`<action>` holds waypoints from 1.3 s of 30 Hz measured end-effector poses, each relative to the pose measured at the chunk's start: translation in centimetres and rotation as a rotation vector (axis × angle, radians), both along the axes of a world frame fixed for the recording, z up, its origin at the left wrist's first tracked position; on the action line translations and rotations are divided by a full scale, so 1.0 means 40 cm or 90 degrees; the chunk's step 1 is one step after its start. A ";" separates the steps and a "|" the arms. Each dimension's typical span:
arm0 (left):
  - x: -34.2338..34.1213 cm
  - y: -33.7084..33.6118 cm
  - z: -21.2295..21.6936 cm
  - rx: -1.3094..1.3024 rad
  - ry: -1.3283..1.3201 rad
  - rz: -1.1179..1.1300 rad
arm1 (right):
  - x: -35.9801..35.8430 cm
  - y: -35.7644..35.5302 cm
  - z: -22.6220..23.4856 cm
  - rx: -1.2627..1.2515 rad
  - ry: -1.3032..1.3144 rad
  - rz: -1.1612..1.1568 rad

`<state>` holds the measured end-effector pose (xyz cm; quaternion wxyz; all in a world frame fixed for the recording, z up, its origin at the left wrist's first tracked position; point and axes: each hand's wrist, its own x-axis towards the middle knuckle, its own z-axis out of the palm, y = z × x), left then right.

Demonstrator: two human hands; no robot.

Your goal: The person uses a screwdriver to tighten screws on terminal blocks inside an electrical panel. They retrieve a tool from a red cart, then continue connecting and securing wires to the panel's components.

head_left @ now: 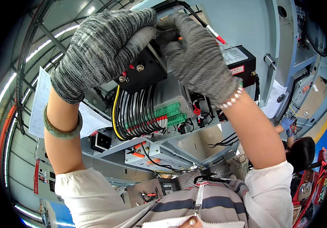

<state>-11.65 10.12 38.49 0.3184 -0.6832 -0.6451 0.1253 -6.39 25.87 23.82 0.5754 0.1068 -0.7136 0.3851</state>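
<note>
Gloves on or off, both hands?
On, both: grey knit gloves cover the left hand and right hand; cuffs end near the wrists, with bare forearms below.

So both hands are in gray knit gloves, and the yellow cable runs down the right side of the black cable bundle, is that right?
Not quite: in the head view, the yellow cable runs down the left side of the black cable bundle. The left hand and right hand are indeed gloved in gray knit.
</note>
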 end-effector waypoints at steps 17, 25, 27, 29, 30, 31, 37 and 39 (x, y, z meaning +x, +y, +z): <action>0.006 -0.001 0.011 -0.020 -0.068 -0.012 | 0.308 0.003 0.034 0.207 0.124 -0.150; 0.008 -0.006 0.003 -0.003 -0.030 -0.045 | 0.267 0.004 0.017 0.398 0.108 -0.264; 0.003 -0.001 0.004 -0.015 -0.091 -0.026 | 0.261 0.001 0.016 0.405 0.100 -0.260; -0.003 0.001 0.002 0.004 -0.064 -0.057 | 0.253 0.002 0.009 0.395 0.103 -0.249; -0.007 0.003 0.002 0.014 -0.050 -0.073 | 0.249 0.004 0.005 0.368 0.116 -0.221; -0.010 0.004 0.002 0.003 -0.061 -0.072 | 0.252 0.005 0.002 0.340 0.129 -0.193; -0.006 -0.004 0.001 -0.003 -0.101 -0.073 | 0.263 -0.006 0.023 0.031 -0.125 0.023; 0.003 -0.008 0.002 0.001 -0.083 -0.041 | 0.224 -0.015 0.031 0.028 -0.185 0.007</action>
